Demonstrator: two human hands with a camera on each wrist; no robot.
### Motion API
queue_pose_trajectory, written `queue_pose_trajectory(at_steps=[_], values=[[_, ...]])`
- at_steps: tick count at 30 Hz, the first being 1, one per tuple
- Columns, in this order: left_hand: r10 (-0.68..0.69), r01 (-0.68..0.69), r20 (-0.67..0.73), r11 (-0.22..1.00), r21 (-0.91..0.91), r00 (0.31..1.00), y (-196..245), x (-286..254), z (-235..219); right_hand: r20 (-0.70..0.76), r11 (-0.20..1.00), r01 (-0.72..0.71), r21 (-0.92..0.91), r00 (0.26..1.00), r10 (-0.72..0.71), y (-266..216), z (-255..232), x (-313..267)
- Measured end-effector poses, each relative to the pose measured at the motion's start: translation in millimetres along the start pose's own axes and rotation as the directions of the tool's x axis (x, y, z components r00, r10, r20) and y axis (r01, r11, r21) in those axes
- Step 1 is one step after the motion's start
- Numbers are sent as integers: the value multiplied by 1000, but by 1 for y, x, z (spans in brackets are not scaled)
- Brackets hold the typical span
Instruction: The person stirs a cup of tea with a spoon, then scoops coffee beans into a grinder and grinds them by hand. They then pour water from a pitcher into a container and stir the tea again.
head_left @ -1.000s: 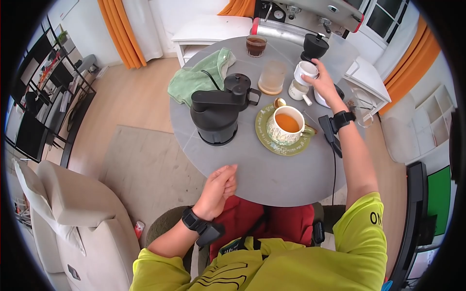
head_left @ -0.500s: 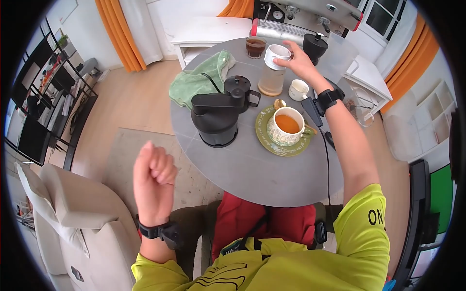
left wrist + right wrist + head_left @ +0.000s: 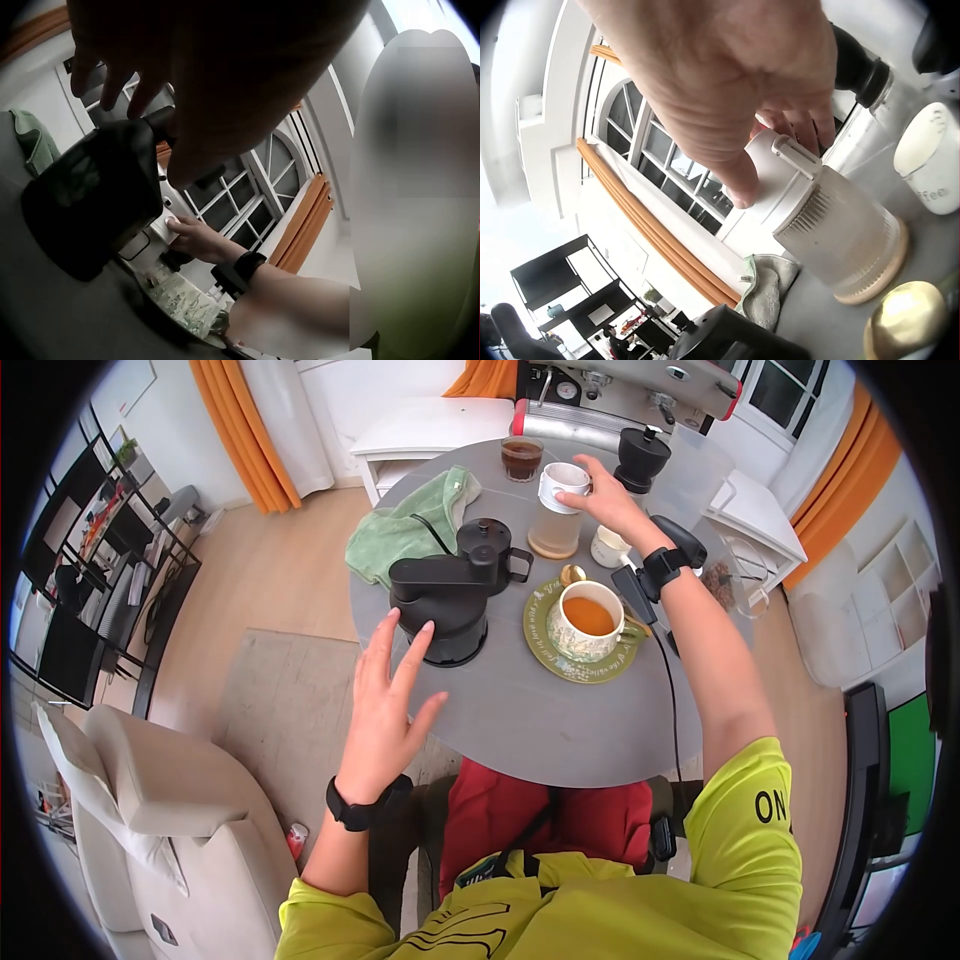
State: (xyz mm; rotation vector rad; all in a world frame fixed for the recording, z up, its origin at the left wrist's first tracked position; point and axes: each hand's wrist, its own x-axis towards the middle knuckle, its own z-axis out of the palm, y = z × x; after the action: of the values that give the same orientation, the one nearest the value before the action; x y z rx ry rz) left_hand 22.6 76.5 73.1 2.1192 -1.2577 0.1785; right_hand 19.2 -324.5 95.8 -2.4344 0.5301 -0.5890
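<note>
White is the lid [image 3: 562, 479] your right hand [image 3: 618, 507] grips between thumb and fingers, set on the clear jar [image 3: 553, 532] beneath that hand. Your left hand [image 3: 379, 710] holds nothing, fingers spread beside the black appliance [image 3: 440, 610]; contact is unclear. A patterned cup [image 3: 580, 645] sits between your hands.

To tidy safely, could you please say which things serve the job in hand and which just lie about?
Likely in use:
white piece, in the right hand
clear container below
perhaps black appliance, near the left hand

Likely just lying about:
green cloth
glass of dark liquid
filled cup
</note>
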Motion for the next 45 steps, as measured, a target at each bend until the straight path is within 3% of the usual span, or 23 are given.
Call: queue_pose_trajectory(at_steps=[10, 12, 13, 14, 16, 17, 19, 20, 22, 31, 33, 34, 36, 38, 40, 44, 45], values=[[-78, 78, 27, 997, -6, 997, -4, -2, 10, 30, 995, 2, 95, 1000, -5, 10, -11, -8], [-80, 80, 33, 997, -5, 996, -2, -2, 10, -46, 995, -30, 97, 998, 34, 11, -26, -21], [-78, 78, 7, 997, 5, 997, -1, -2, 10, -159, 994, -55, 99, 985, 70, 9, -31, -34], [-76, 76, -18, 997, 15, 997, 0, -2, 10, -157, 994, -56, 97, 985, 71, 22, -36, -39], [-82, 81, -75, 996, -24, 994, -2, -3, 13, -143, 983, -118, -141, 985, 98, 55, -47, -49], [-89, 81, -130, 995, -63, 987, -2, -4, 15, -145, 982, -122, -145, 984, 101, 61, -47, -56], [-117, 102, -159, 990, -101, 980, 5, -3, 13, -12, 925, -319, -204, 946, 324, 74, -48, -73], [-149, 126, -188, 983, -132, 971, 8, -3, 12, -16, 924, -322, -207, 945, 325, 78, -45, -78], [-109, 83, -216, 988, -129, 970, 12, -4, 11, 147, 917, -359, -177, 911, 385, 86, -36, -83], [-4, -36, -266, 989, -145, 964, 22, -6, 2, 335, 768, -622, 153, 764, 552, 84, -22, -80], [3, -39, -274, 991, -125, 962, 22, -6, 1, 339, 613, -697, 371, 717, 609, 88, -26, -75], [4, -44, -276, 990, -138, 961, 23, -7, 1, 337, 619, -694, 368, 720, 606, 81, -30, -75], [1, -45, -280, 987, -152, 960, 23, -7, 1, 356, 488, -678, 550, 719, 597, 69, -42, -74], [19, -60, -267, 987, -147, 964, 25, -7, 0, 351, 472, -652, 593, 737, 578, 56, -55, -67], [22, -64, -257, 986, -157, 966, 25, -8, 1, 388, 371, -553, 746, 813, 433, 49, -72, -54], [55, -101, -252, 980, -171, 966, 28, -9, 5, 300, 422, -479, 770, 855, 424, 6, -86, -30], [55, -100, -255, 980, -170, 965, 29, -9, 6, 238, 527, -436, 729, 885, 401, -2, -85, -26]])
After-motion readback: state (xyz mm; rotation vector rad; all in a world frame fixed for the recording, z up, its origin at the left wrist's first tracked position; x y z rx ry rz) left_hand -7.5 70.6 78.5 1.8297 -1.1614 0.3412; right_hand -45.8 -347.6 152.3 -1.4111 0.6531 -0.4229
